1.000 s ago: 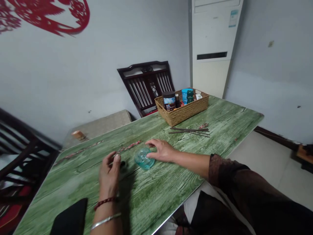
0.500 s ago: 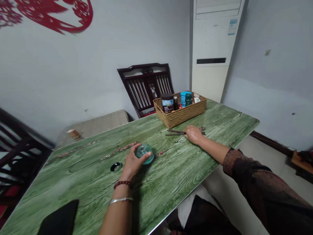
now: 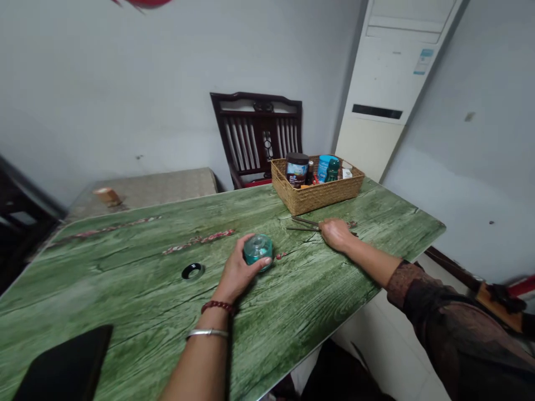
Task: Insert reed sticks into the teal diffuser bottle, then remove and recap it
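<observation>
My left hand (image 3: 242,266) is closed around a small teal glass jar (image 3: 258,252), thumb on the near side and fingers on the far side. The jar is at the middle of the green table (image 3: 167,312); its narrow opening faces up. My right hand (image 3: 335,234) grips several thin dark sticks (image 3: 303,223) low over the tabletop, in front of the wicker basket (image 3: 320,196). Their left ends spread apart, and my fingers hide the middle of them. A black ring (image 3: 192,271) lies on the table to the left of the jar.
Jars and bottles, among them a dark-lidded jar (image 3: 297,170), fill the basket. At the near left lies a flat black object (image 3: 67,362). A dark wooden chair (image 3: 261,136) stands behind the table, and a tall white cabinet-like unit (image 3: 388,83) is in the corner.
My left hand has moved the jar a little to the right, away from the black ring. The sticks' left ends fan wider in my right hand. The camera view has shifted.
</observation>
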### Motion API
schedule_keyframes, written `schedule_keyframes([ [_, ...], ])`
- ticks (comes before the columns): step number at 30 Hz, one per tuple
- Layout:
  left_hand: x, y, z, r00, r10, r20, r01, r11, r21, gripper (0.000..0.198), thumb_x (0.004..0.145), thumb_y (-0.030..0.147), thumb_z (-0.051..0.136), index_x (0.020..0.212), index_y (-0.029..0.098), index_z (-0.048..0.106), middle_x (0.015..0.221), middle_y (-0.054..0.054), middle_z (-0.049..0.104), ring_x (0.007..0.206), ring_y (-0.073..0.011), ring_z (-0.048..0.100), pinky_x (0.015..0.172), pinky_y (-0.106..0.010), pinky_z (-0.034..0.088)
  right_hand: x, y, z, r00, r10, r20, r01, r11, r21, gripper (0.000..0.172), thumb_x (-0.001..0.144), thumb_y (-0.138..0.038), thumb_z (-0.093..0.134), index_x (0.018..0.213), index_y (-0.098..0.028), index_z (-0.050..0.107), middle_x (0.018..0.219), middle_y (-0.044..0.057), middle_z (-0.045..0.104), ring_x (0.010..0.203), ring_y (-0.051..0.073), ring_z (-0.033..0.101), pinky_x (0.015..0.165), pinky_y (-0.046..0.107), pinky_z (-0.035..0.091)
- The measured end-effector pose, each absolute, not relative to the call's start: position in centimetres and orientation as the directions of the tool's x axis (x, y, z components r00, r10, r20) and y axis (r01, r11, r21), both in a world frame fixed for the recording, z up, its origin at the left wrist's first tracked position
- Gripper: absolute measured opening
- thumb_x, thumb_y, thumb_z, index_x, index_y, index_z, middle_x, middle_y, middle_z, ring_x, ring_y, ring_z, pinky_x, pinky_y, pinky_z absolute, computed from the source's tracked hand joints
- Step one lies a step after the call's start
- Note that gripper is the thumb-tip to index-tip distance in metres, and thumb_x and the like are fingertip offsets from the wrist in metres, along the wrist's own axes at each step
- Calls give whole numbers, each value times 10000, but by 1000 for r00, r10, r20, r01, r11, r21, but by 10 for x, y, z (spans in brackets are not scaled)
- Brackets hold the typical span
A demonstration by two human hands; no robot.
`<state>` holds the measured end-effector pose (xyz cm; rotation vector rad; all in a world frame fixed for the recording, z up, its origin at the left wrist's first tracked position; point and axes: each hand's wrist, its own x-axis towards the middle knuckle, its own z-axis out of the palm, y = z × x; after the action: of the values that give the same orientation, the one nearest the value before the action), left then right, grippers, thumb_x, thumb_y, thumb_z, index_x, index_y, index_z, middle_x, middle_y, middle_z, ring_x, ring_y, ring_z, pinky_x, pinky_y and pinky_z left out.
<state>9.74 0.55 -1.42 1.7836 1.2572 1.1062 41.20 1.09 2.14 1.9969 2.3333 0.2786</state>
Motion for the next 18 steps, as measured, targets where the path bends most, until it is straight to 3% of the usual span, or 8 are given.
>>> schedule_keyframes([
  [5,100,2,-11,149,961,233,348,-271,898,792,614,469,822,1300,213,519,1228,-130,664,1134,-338,641,1021,-513,457,402,9,39,-162,977,140,981,145,126,249,923,-186,480,1037,-151,699,1043,154,734,959,262,686,790,307,463],
  [7,100,2,-12,149,957,249,348,-287,892,783,616,470,820,1291,207,522,1227,-131,662,1127,-337,642,1011,-507,464,396,8,53,-166,959,229,985,172,-6,197,889,-196,519,969,-172,698,986,118,739,904,241,679,766,298,449],
  [9,100,2,-13,165,950,266,353,-309,883,781,630,469,815,1299,200,515,1231,-134,660,1118,-329,643,1001,-496,472,386,8,70,-160,926,342,942,247,-229,141,852,-197,548,890,-180,682,876,71,726,799,201,656,727,283,438],
  [13,100,2,-15,185,941,284,349,-334,876,764,665,467,803,1315,201,503,1244,-128,658,1110,-306,645,994,-473,478,349,5,110,-45,837,545,556,475,-683,99,829,-285,589,797,-193,602,694,-15,619,584,113,525,600,241,413],
  [16,100,1,-14,179,939,293,336,-339,879,759,658,468,813,1303,204,511,1241,-126,657,1119,-306,641,996,-469,476,317,4,128,16,802,597,228,578,-783,159,843,-358,601,813,-207,556,731,-22,637,550,91,499,555,225,421],
  [18,101,1,-14,175,942,286,327,-330,886,762,644,463,823,1293,203,518,1231,-124,658,1112,-308,642,995,-472,475,301,7,131,23,796,605,117,598,-793,181,832,-373,621,819,-212,541,752,-24,650,553,86,507,548,219,433],
])
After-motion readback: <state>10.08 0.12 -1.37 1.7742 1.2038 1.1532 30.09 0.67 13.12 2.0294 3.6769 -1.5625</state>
